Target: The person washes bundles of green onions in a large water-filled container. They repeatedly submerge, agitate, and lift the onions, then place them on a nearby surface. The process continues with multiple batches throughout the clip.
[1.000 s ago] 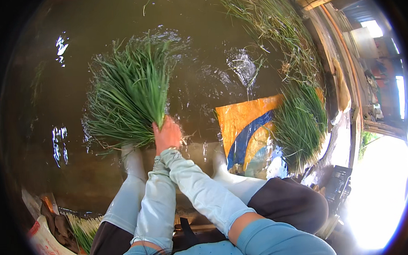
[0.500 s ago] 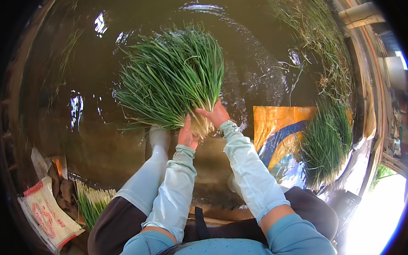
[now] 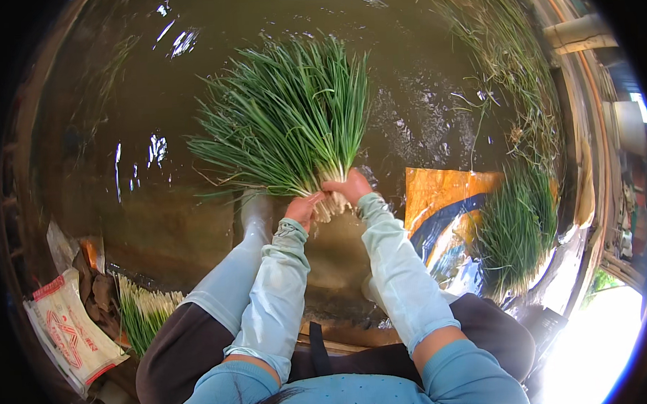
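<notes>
A large bunch of chives (image 3: 285,121) fans out over the brown water, its long green leaves pointing away from me. Both hands grip its pale stem ends. My left hand (image 3: 303,209) closes round the left side of the stems, while my right hand (image 3: 351,187) wraps the right side a little higher. The fingers of the two hands nearly meet in front of the stems. White root ends stick out below, between the hands. Light green sleeves cover both forearms.
Another chive pile (image 3: 518,231) lies at the right on an orange and blue plastic sheet (image 3: 437,192). At the lower left, more chives (image 3: 143,315) sit by a white and red sack (image 3: 75,332). Loose strands float (image 3: 508,67) along the right edge. My pale-covered left leg (image 3: 233,273) reaches into the water.
The bunch has shifted slightly right, and its stems are gathered more tightly. My hands have come closer together, with the left hand turned inward round the stem ends.
</notes>
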Demonstrator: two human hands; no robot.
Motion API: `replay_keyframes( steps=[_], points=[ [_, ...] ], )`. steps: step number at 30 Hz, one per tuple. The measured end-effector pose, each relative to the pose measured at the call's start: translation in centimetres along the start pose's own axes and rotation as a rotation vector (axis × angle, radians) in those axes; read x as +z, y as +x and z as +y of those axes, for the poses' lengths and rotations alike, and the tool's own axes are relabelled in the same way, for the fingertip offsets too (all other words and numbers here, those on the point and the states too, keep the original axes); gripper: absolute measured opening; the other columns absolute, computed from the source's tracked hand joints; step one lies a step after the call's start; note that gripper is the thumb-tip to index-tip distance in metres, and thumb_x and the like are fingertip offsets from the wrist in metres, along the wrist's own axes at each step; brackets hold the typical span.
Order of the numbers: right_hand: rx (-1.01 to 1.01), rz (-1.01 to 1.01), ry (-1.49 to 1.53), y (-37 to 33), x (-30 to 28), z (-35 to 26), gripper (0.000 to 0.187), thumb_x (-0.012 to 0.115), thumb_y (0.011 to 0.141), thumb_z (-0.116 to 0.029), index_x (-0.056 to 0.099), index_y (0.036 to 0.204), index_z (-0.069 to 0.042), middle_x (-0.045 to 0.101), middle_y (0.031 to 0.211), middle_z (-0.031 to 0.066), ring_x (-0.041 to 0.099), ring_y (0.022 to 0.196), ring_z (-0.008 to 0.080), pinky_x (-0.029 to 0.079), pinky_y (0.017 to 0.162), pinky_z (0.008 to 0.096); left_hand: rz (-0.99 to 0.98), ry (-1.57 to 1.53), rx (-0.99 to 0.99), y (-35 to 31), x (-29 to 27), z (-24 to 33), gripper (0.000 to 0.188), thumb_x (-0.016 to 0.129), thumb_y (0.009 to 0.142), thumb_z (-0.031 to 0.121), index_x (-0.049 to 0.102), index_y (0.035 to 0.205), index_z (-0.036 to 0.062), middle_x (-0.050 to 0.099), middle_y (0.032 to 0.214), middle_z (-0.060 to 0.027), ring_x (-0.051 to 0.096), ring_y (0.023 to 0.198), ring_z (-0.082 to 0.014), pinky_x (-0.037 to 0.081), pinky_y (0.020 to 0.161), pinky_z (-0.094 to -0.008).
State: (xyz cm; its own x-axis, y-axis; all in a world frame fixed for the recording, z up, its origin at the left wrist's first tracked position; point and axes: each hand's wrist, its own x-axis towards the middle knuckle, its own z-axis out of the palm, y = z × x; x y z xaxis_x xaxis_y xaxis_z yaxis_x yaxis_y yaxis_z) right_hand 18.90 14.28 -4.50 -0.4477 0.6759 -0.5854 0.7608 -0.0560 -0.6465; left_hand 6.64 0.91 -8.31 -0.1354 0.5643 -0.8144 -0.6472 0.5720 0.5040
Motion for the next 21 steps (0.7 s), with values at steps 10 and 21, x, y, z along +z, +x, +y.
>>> replay_keyframes(
  steps=[10,21],
  points=[
    [0.174,-0.285,1.051,-1.2,-3.0,0.7,0.023,0.064,0.086,-0.007,0.059,0.107,-0.003,0.066,0.091,0.0114,0.064,0.067,0.0202,0.055,0.057,0.0325,-0.275,-0.446,-0.087,-2.4,0.0,3.3,0.025,0.063,0.092,0.019,0.059,0.108,0.0004,0.06,0.078,-0.008,0.064,0.076,-0.0231,0.055,0.073,-0.0379],
    [0.282,0.55,0.7,3.4,-3.8,5.5,0.018,0.07,0.082,-0.014,0.064,0.084,0.002,0.063,0.068,0.0096,0.059,0.051,0.0174,0.048,0.045,0.0312,0.256,-0.535,0.161,2.0,-2.2,3.6,0.012,0.06,0.092,0.014,0.057,0.085,0.0052,0.052,0.069,-0.0065,0.05,0.057,-0.02,0.046,0.052,-0.0356]
  ],
)
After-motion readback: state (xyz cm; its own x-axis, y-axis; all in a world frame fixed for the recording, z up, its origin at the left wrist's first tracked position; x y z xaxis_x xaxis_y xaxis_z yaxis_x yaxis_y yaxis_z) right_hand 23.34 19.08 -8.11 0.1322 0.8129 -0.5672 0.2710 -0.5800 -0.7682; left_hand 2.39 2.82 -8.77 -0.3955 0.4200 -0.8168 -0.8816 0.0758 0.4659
